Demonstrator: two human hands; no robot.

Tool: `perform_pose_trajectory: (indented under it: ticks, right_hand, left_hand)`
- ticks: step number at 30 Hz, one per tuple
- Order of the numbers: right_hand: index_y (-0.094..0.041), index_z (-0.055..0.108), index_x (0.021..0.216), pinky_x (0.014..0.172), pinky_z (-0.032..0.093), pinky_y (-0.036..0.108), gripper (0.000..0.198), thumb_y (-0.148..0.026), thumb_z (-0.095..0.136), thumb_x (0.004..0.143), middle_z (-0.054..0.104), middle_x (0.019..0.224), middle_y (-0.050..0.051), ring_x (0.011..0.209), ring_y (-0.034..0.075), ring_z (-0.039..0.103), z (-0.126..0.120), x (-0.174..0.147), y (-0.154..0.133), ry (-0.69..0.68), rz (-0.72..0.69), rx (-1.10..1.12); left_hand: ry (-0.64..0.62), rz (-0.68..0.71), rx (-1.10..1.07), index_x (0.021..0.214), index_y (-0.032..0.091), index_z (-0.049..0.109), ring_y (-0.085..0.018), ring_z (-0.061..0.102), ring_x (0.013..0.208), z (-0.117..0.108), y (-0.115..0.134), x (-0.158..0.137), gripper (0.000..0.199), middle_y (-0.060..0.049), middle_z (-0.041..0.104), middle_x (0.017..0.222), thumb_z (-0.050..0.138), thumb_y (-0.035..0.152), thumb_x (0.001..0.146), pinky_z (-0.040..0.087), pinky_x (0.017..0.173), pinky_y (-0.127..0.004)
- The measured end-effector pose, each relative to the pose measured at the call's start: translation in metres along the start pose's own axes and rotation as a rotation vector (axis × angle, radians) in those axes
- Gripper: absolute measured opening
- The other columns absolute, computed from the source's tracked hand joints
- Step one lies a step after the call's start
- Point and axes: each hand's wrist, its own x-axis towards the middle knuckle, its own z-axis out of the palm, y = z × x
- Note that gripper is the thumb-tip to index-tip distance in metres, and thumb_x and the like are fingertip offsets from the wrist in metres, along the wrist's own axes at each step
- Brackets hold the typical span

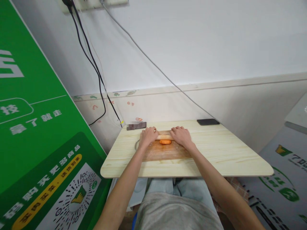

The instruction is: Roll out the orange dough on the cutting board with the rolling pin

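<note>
A pale wooden rolling pin (164,137) lies crosswise above a brown wooden cutting board (165,154). My left hand (149,135) is closed over its left end, and my right hand (181,134) is closed over its right end. Just on the near side of the pin, a small orange lump (165,141), perhaps dough, rests on the board. It is close against the pin, but I cannot tell whether they touch. The ends of the pin are hidden under my palms.
The board lies on a light wood-grain table (225,150) pushed to the wall. One phone (136,126) sits at the back left, another dark phone (208,122) at the back right. A grey cable (153,62) runs down the wall. A green panel (48,127) stands left.
</note>
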Motion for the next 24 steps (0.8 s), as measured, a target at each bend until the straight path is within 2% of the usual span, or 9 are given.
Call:
perform_pose_trajectory:
  ticks: [5,14,24]
  right_hand:
    - [-0.02,0.074,0.119,0.093,0.044,0.039,0.045,-0.037,0.034,0.109,0.073,0.125,0.014,0.116,0.03,0.063,0.0,-0.002,-0.002,0.037,-0.017,-0.018]
    - [-0.018,0.075,0.116,0.091,0.043,0.038,0.045,-0.035,0.034,0.109,0.073,0.123,0.013,0.114,0.028,0.062,0.004,-0.013,-0.003,0.091,-0.029,-0.049]
    - [-0.021,0.073,0.123,0.094,0.042,0.038,0.045,-0.033,0.031,0.11,0.071,0.13,0.012,0.119,0.028,0.059,0.007,-0.025,-0.004,0.095,-0.024,-0.042]
  left_hand:
    - [0.005,0.047,0.043,0.119,0.023,0.076,-0.029,0.069,0.118,-0.006,0.003,-0.008,0.042,-0.012,0.077,0.126,0.038,0.034,0.104,0.049,0.1,-0.041]
    - [0.001,0.051,0.085,0.116,0.023,0.077,-0.028,0.071,0.113,-0.01,0.005,-0.013,0.044,-0.013,0.078,0.12,0.037,0.036,0.105,0.05,0.098,-0.04]
    - [0.009,0.065,0.084,0.12,0.024,0.076,-0.027,0.071,0.113,-0.016,0.01,-0.017,0.041,-0.012,0.078,0.122,0.039,0.036,0.105,0.051,0.096,-0.038]
